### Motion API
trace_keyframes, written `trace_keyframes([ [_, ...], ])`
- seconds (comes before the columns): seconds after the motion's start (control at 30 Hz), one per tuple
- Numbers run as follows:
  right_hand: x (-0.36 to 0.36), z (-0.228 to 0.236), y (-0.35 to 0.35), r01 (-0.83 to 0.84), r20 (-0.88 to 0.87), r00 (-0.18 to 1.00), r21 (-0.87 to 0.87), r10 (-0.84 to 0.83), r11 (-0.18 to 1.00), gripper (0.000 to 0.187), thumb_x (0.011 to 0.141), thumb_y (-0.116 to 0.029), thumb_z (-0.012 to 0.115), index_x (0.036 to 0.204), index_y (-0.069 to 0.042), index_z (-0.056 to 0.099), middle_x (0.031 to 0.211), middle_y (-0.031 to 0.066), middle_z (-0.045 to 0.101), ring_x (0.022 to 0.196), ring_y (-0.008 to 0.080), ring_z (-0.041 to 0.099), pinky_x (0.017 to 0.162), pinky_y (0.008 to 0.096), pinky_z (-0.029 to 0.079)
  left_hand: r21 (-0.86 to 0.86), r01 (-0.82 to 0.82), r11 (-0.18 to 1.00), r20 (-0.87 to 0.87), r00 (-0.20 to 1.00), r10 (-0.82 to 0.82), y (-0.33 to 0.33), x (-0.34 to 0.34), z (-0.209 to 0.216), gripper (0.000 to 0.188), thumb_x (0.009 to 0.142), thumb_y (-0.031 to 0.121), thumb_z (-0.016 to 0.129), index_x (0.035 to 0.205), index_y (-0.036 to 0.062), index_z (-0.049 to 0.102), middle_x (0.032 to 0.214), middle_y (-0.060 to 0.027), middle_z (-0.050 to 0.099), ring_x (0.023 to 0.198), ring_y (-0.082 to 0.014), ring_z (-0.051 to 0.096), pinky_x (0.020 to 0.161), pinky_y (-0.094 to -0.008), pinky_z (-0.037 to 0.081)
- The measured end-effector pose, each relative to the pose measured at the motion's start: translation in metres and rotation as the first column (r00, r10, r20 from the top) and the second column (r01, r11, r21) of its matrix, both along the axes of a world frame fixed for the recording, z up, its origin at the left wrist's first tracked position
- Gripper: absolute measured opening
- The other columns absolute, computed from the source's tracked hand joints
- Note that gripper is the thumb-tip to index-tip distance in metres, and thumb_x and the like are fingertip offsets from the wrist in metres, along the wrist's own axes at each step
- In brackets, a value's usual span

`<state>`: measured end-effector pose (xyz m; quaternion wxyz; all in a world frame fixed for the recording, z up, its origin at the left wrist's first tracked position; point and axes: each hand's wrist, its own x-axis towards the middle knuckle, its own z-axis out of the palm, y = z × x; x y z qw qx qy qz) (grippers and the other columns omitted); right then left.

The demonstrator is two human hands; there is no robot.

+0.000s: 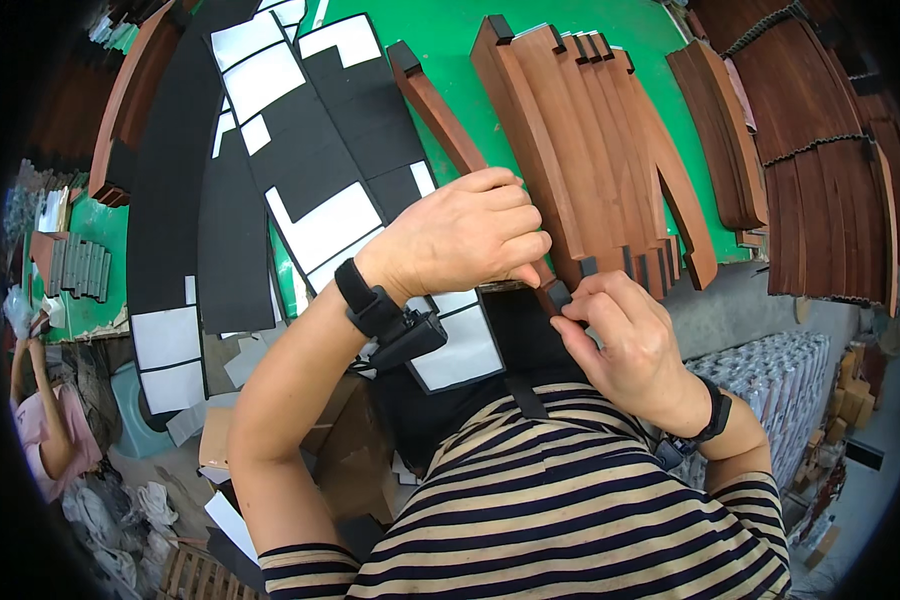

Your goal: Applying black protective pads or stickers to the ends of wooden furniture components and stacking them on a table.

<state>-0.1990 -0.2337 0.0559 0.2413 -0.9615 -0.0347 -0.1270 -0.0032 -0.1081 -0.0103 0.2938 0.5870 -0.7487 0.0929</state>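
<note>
At the left edge of the frame I see a person in a pink top (82, 430), well apart from my work. Next, from upper left to the centre, long black flat sheets with white rectangular patches (325, 140) lie on a green table (440, 30). To the right of them is the narrow brown wooden strip with black ends (435, 110); it slants from the upper centre down to the middle. My left hand (460, 232) is curled around this strip and covers part of it. My right hand (625, 340) pinches its lower black end between thumb and forefinger. Just beside, right of centre, stands a row of curved brown wooden pieces (600, 150). At the upper right I find stacked dark brown slats (820, 220).
</note>
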Motion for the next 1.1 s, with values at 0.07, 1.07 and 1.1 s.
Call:
trace_keyframes([
  [0.07,0.000,0.001,0.000,0.003,-0.027,1.000,-0.009,-0.003,1.000,0.019,0.072,0.002,0.077,0.082,0.001,0.060,0.087,0.0144,0.058,0.077,0.0309,0.062,0.065,0.0378,0.052,0.009,0.001,1.000,0.008,1.000,-0.001,0.000,0.000,0.001,0.035,0.087,0.046,0.057,0.090,0.0107,0.060,0.085,-0.0036,0.057,0.088,-0.0243,0.060,0.096,-0.0404,0.048],
  [1.07,0.008,0.028,-0.022,-0.148,-0.308,0.936,0.096,0.171,0.984,0.047,0.079,0.004,0.069,0.124,0.002,0.056,0.098,0.0152,0.058,0.081,0.0333,0.064,0.069,0.0385,0.054,0.003,-0.003,1.000,-0.022,1.000,0.003,-0.003,0.001,-0.003,0.036,0.085,0.047,0.060,0.089,0.0112,0.060,0.085,-0.0030,0.056,0.089,-0.0241,0.059,0.095,-0.0394,0.048],
  [1.1,0.008,0.027,-0.022,-0.147,-0.308,0.936,0.096,0.170,0.984,0.047,0.079,0.004,0.069,0.124,0.002,0.056,0.098,0.0152,0.058,0.081,0.0333,0.064,0.069,0.0385,0.054,0.003,-0.002,1.000,-0.021,1.000,0.002,-0.003,0.000,-0.003,0.036,0.085,0.047,0.060,0.089,0.0112,0.060,0.085,-0.0030,0.056,0.089,-0.0241,0.059,0.095,-0.0394,0.048],
])
